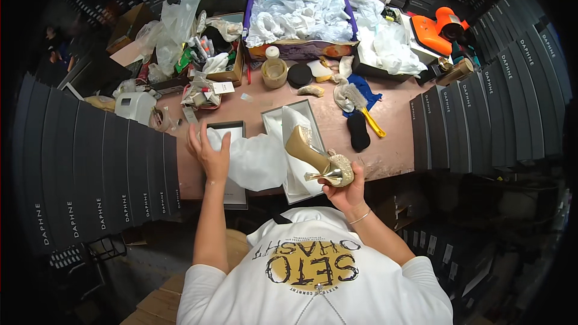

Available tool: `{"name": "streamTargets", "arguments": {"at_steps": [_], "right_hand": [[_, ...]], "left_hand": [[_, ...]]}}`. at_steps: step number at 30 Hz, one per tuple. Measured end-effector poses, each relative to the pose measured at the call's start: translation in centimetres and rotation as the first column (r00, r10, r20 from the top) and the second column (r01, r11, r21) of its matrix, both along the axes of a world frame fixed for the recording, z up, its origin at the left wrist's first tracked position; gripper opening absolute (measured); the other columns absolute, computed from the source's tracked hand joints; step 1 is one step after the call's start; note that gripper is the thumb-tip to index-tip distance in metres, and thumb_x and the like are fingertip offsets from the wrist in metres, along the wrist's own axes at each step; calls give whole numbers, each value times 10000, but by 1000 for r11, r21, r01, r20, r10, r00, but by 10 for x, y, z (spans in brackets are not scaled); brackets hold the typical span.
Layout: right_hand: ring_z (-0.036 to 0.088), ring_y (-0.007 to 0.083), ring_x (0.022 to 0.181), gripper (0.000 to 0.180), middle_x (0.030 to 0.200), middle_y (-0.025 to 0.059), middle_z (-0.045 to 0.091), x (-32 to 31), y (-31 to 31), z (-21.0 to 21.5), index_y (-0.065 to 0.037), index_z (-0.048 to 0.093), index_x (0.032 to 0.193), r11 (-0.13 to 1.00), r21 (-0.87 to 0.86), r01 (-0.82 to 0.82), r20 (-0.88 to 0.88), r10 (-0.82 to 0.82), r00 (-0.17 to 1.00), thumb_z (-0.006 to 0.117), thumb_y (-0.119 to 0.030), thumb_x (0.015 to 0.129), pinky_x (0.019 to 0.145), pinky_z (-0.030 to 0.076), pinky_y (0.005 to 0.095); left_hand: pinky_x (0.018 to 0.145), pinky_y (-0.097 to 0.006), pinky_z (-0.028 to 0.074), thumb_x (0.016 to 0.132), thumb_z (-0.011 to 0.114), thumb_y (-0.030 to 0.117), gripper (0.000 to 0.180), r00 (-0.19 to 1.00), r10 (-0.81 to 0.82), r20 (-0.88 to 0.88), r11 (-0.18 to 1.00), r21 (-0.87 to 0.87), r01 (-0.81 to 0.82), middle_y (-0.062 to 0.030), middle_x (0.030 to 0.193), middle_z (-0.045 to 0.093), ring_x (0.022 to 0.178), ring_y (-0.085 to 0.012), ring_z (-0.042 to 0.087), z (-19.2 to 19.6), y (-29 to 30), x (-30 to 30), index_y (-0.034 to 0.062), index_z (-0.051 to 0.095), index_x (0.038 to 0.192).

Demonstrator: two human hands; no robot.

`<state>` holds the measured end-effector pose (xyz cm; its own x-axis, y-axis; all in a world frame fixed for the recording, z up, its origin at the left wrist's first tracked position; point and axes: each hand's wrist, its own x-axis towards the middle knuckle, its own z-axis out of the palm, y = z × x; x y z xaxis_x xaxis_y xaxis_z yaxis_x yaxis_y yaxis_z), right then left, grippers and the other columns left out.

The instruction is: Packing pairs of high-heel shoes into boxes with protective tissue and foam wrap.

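The right hand (346, 183) is clamped around a gold high-heeled shoe (316, 156), gripping it at the glittery heel end so the sole faces up and the toe tilts toward the far left. The shoe hangs just above the near right part of an open white shoe box (274, 121) that lies on the table (391, 144).

The left hand (208, 153) lies flat with fingers spread apart, pressing on white tissue paper (256, 159) that spills from the shoe box leftward over a dark-rimmed box lid (232, 126). It grips nothing; the palm simply rests on the paper.

Farther back on the table, to the right of the shoe box, a brush with a yellow handle (364, 108) lies on a blue cloth (367, 87), and a black insole-shaped pad (359, 129) sits just near of it. A small tan jar (274, 71) stands at the far middle, beside what may be a dark round lid (299, 75), though the view is too small to be sure. Behind these, an open carton (301, 48) is stuffed with crumpled white paper. An orange tool (439, 27) rests at the far right. Stacks of dark shoe boxes (96, 168) flank the table on both left and right.
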<state>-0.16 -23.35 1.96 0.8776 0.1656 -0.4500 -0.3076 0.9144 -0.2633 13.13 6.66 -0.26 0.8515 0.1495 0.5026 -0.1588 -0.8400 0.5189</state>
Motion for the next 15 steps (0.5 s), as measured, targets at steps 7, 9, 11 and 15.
{"name": "streamTargets", "arguments": {"at_steps": [7, 9, 11, 15], "right_hand": [[649, 272, 876, 585, 1068, 131, 619, 2, 8, 1, -34, 502, 1226, 979, -188, -85, 84, 103, 991, 536, -489, 859, 687, 578, 370], [640, 250, 911, 583, 1081, 128, 612, 4, 11, 0, -27, 499, 1229, 940, -322, -111, 115, 155, 981, 557, -470, 854, 718, 576, 380], [631, 231, 939, 583, 1090, 123, 606, 5, 16, 2, -24, 497, 1234, 909, -385, -162, 143, 232, 962, 573, -456, 850, 743, 573, 387], [597, 237, 1055, 621, 1168, 112, 583, 6, 31, 16, -27, 440, 1296, 938, -75, -339, 113, 346, 932, 564, -459, 868, 819, 554, 412]], "left_hand": [[989, -467, 366, 719, 767, 223, 553, 911, -335, -240, 942, -122, 314, -204, 1295, 448, 1183, -399, 428, -13, -31, -128, 14, 551, 1183], [958, -414, 412, 790, 718, 306, 522, 882, -424, -207, 886, -297, 356, -197, 1203, 525, 1107, -345, 511, -19, -42, -137, -2, 560, 1181], [963, -369, 404, 866, 640, 386, 529, 845, -474, -247, 724, -655, 215, -159, 1205, 551, 1090, -280, 533, -15, -56, -129, -8, 542, 1205], [1005, -358, 363, 883, 587, 481, 676, 417, -901, 121, -309, -854, -419, -131, 1250, 528, 1207, -214, 462, -15, -70, -87, 11, 416, 1338]]}}
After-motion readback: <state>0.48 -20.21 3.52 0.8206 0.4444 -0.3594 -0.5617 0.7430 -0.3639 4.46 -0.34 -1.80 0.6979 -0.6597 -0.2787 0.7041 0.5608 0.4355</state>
